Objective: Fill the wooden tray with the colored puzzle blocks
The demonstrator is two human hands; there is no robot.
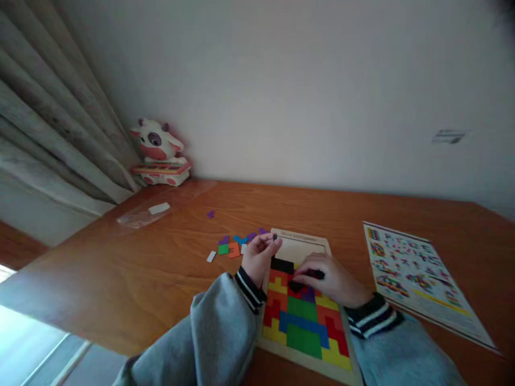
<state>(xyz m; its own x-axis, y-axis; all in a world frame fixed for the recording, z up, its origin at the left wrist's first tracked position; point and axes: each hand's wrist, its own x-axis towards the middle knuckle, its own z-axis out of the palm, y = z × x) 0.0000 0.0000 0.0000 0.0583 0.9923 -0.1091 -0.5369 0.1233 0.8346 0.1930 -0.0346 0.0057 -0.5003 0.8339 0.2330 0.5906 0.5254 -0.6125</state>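
Note:
My left hand (260,256) is closed in a pinch above the upper left edge of a wooden puzzle board (302,365). A small black puzzle piece (275,237) pokes out between its thumb and fingertip. Over the middle of the board, my right hand (325,274) grips a black puzzle piece (296,287), partly covered by its fingers. Another black block (282,265) lies at the top of the filled rows. Green (303,340), blue, red, orange and yellow pieces fill the lower part, while bare wood shows at the top.
Loose coloured pieces (234,249) lie left of the board, with a purple one (211,214) farther off. A printed pattern sheet (422,273) rests at the right. Farther back left are a clear plastic bag (137,217) and a cow toy (161,153) by the curtain (60,118).

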